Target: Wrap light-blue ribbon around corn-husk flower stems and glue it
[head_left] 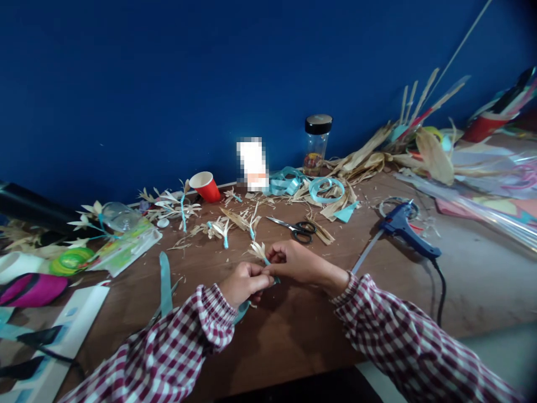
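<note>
The left hand [246, 281] and right hand [296, 263] pinch a teal-stemmed corn-husk flower [257, 252], with bare table [289, 336] toward the near edge, scissors [295, 227] just beyond, and a glue gun [403, 225] right.

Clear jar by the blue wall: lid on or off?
On: the black lid sits over the mouth of the upright clear jar. Cannot tell whether it's tightened.
</note>
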Action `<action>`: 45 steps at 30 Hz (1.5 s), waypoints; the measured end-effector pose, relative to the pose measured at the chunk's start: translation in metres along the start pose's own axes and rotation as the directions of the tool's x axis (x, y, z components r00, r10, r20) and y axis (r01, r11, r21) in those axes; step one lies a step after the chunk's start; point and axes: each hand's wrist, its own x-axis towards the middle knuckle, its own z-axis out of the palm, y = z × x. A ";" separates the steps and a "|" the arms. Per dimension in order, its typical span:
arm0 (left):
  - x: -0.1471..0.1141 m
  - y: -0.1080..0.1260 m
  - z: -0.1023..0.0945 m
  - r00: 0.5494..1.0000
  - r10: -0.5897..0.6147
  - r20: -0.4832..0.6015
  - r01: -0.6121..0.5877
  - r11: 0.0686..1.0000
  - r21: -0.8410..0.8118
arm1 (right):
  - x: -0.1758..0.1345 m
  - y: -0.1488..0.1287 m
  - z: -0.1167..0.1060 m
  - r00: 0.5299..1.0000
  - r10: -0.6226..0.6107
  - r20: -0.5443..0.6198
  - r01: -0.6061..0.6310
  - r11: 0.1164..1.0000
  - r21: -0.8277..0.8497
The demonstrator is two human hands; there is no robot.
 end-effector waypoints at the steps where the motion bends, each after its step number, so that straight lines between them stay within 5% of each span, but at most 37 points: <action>1: 0.000 0.001 0.000 1.000 0.004 -0.004 -0.004 1.000 0.004 | 0.000 0.000 0.000 1.000 0.000 0.005 0.000 1.000 0.018; 13: -0.002 -0.002 0.000 0.997 -0.061 -0.040 0.060 0.998 -0.018 | 0.000 -0.002 0.000 0.998 -0.056 -0.040 0.058 0.997 0.050; 25: -0.003 0.000 0.004 0.997 -0.041 -0.070 0.041 0.999 0.007 | -0.002 -0.003 -0.001 0.997 -0.036 -0.067 0.030 0.995 -0.091; 37: 0.000 -0.005 -0.004 0.997 -0.035 -0.071 0.036 0.999 0.003 | -0.002 -0.009 -0.007 0.992 0.028 0.122 -0.048 0.986 0.158; 45: 0.000 -0.006 -0.003 0.994 -0.062 -0.090 0.062 0.998 -0.007 | 0.002 -0.004 -0.006 0.995 0.066 0.076 -0.081 0.975 0.207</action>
